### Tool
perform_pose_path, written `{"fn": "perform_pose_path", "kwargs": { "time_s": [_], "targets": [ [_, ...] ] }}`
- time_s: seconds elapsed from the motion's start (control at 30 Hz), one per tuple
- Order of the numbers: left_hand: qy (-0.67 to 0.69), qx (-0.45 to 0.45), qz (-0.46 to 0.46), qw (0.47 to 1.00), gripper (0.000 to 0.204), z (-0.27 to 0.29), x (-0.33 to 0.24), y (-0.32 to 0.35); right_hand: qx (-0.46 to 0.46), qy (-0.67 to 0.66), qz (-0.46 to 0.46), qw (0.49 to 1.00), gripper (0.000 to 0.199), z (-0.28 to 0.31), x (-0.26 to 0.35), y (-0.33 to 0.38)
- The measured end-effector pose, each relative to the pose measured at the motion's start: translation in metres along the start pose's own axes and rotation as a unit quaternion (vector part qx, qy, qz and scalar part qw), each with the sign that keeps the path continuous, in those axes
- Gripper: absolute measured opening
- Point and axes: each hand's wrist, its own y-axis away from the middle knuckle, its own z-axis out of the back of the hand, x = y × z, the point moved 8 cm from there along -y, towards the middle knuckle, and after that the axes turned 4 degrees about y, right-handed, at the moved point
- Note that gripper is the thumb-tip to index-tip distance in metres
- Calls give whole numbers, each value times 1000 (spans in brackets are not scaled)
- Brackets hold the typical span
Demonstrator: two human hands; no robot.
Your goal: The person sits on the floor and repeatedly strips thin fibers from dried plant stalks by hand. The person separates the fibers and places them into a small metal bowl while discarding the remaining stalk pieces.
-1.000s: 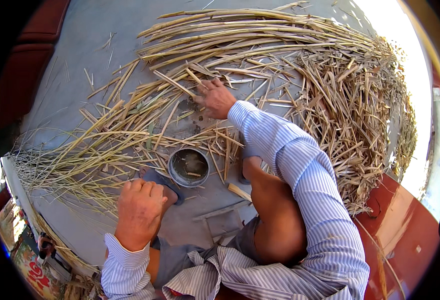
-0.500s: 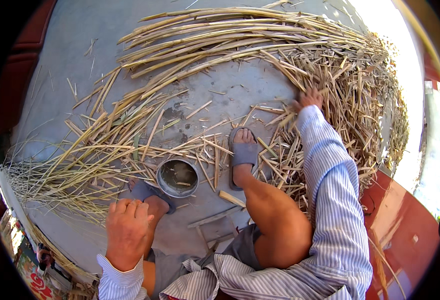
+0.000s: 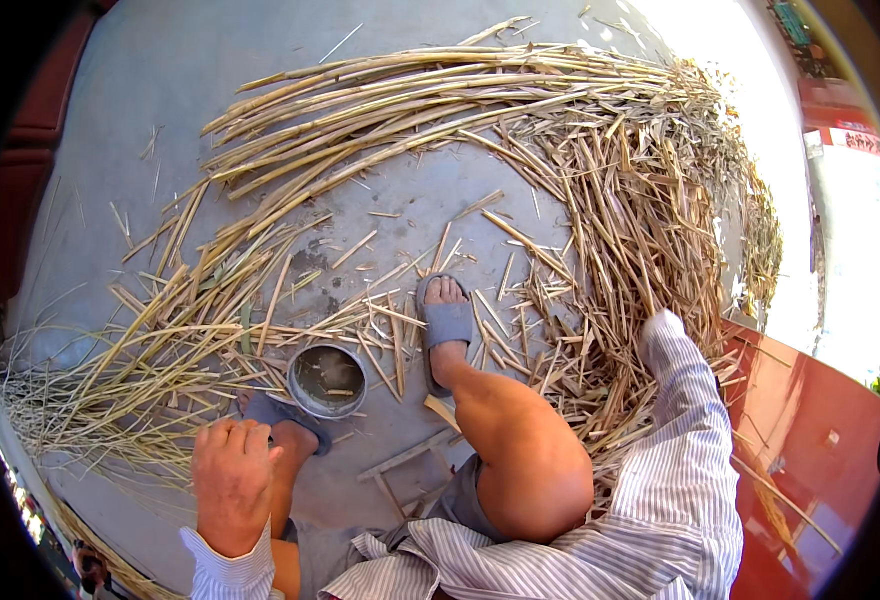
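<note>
My left hand hangs above my left leg, back upward, fingers curled and closed. Whatever its palm may hold is hidden. On the right, my striped right sleeve reaches into a thick heap of dry stalks and leaves; the hand at its end is hidden among them. Long pale stalks run leftward from that heap across the far side. Just beyond my left hand, a grey metal bowl stands on the floor, with a little liquid and some bits in it.
A bundle of thin stalks lies at left. My sandalled right foot is planted among short scraps. A small frame of bars lies between my legs. Dark red furniture stands far left, a red surface at right.
My right hand has come nearer to me along the heap and sunk out of sight in it. The view has shifted right; my left hand stays curled over the leg.
</note>
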Motion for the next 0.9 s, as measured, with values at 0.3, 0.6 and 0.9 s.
{"fn": "perform_pose_path", "kwargs": {
  "time_s": [0.3,0.6,0.9],
  "targets": [
    [-9,26,24,999,32,-3,9,1,-524,-274,352,726,51,346,271,158],
    [17,28,46,998,33,0,27,7,-607,-141,236,746,30,413,329,140],
    [-17,-41,40,998,33,11,28,21,-702,-124,209,669,12,371,202,203]
  ]
}}
